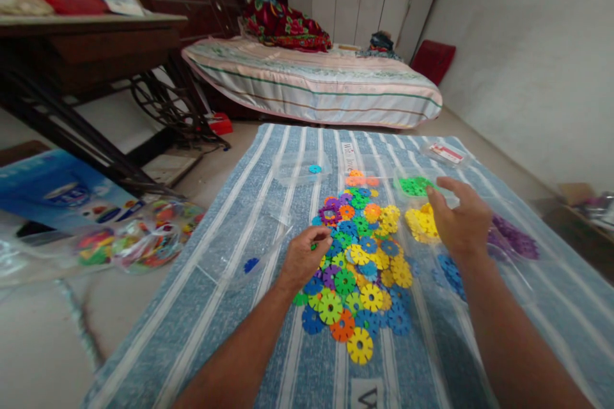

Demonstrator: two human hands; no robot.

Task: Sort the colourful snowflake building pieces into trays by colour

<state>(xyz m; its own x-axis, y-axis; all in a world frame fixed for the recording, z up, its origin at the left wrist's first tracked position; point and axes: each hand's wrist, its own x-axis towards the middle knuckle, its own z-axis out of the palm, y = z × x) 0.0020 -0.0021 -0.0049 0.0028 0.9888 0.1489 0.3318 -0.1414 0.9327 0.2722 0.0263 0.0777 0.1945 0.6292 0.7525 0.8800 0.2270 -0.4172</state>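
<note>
A heap of flat, flower-shaped plastic discs in many colours lies on a blue-and-white striped cloth. My left hand rests on the heap's left edge, fingers curled around a green disc. My right hand hovers over a clear bag of yellow discs, fingers apart and holding nothing that I can see. Around the heap are sorted groups: green discs in a clear bag at the back, purple ones at the right, blue ones beside my right wrist, and orange ones at the back.
A single blue disc and a light blue one lie in clear bags left of the heap. On the floor at the left are a blue box and a bag of coloured pieces. A mattress lies behind the cloth, and a dark table stands at the left.
</note>
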